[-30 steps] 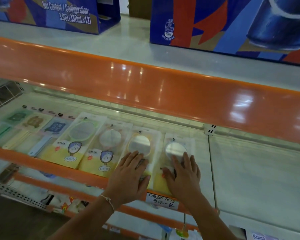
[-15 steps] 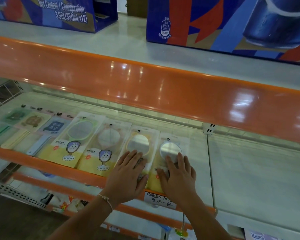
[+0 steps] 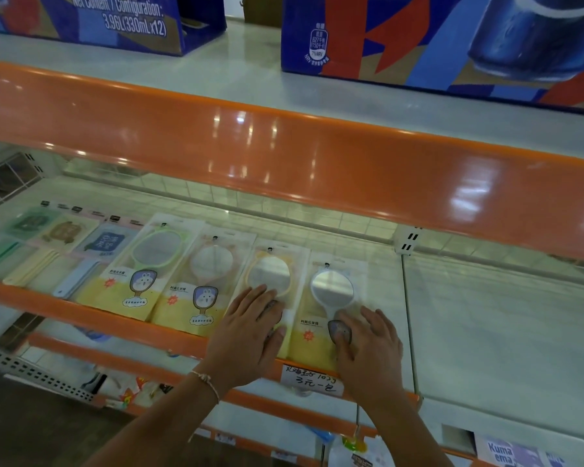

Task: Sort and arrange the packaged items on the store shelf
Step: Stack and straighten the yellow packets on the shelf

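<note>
Nearest, a handwritten white price tag (image 3: 312, 379) sits on the orange front lip of the shelf (image 3: 91, 318). Just above it, the left hand (image 3: 250, 335) lies flat, fingers spread, on the clear packet holding a yellow-rimmed hand mirror (image 3: 270, 274); the right hand (image 3: 368, 348) presses open-palmed on the neighbouring packet with a white-rimmed hand mirror (image 3: 331, 286). Neither grips anything. Further left lie a pink-rimmed mirror packet (image 3: 209, 264) and a green-rimmed mirror packet (image 3: 155, 247). Beyond, blue printed cartons (image 3: 435, 38) stand on the upper shelf.
</note>
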Motion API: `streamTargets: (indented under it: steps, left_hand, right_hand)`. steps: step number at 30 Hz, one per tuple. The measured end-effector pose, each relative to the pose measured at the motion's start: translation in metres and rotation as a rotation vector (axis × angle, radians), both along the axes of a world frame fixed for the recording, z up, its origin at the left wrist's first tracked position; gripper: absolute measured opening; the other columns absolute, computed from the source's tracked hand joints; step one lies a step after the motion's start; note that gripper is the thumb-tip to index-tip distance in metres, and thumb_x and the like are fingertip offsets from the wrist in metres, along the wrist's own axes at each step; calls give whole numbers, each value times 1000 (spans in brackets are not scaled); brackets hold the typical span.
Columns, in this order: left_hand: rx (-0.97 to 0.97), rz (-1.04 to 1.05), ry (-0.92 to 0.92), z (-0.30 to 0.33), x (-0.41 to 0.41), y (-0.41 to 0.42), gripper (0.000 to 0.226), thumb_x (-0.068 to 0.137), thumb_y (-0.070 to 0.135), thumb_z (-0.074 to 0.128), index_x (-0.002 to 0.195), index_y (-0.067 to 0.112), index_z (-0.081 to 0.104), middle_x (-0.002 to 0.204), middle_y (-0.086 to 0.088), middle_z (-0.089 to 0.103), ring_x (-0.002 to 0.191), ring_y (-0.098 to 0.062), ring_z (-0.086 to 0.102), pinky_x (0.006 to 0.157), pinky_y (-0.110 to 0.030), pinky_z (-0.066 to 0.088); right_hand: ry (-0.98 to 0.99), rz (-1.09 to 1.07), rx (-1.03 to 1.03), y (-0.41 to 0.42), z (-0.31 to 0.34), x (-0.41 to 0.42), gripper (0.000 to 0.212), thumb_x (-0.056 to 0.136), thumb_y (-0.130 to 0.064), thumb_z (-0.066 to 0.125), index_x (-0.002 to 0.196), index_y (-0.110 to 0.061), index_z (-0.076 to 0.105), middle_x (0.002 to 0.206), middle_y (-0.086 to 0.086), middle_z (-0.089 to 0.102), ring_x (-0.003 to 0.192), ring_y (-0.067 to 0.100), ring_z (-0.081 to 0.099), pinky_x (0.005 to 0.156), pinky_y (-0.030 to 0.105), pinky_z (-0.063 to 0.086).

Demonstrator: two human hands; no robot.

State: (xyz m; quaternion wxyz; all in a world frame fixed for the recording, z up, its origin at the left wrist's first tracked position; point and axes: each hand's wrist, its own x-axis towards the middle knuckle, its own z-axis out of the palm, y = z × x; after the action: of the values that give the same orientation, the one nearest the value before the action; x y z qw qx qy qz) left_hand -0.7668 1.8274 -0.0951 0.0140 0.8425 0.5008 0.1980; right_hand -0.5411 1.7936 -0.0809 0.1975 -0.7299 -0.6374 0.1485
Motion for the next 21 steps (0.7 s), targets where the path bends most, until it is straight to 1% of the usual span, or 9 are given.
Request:
streamTargets:
  steps: [4, 6, 9, 17, 21]
  left_hand:
    - [14, -5, -41, -2, 0, 2, 39, 95, 32, 41, 121, 13, 62, 133, -5, 55, 136, -22, 39, 112, -44, 33]
    - [15, -4, -36, -3, 0, 2, 37, 93, 31, 45, 120, 14, 62, 133, -4, 56, 136, -23, 39, 112, -44, 33]
    - [15, 5, -31, -3, 0, 2, 36, 91, 31, 48, 119, 15, 63, 132, -3, 56, 135, -21, 41, 112, -42, 34]
    - [10, 5, -17, -2, 0, 2, 38, 91, 34, 47, 121, 16, 63, 133, -3, 57, 133, -21, 42, 111, -40, 35]
    - [13, 3, 2, -1, 0, 1, 38, 92, 36, 46, 120, 16, 62, 132, -3, 57, 133, -22, 43, 111, -41, 36]
  right_hand:
    - [-23, 100, -39, 0, -1, 2, 31, 92, -40, 57, 123, -37, 62, 146, -7, 47, 148, 26, 21, 117, 46, 20]
    - [-55, 130, -59, -1, -1, 1, 28, 94, -43, 52, 120, -40, 63, 148, -8, 43, 149, 24, 17, 118, 43, 15]
    - [-78, 154, -77, -4, 1, 0, 33, 98, -45, 45, 127, -41, 60, 152, -7, 38, 150, 23, 14, 120, 40, 10]
    - [-89, 199, -106, -2, 6, 1, 37, 98, -45, 42, 131, -40, 57, 155, -4, 37, 149, 22, 19, 121, 39, 6]
    - [-95, 191, -97, -3, 4, 1, 38, 97, -46, 41, 130, -39, 59, 152, -4, 41, 147, 23, 24, 121, 40, 11]
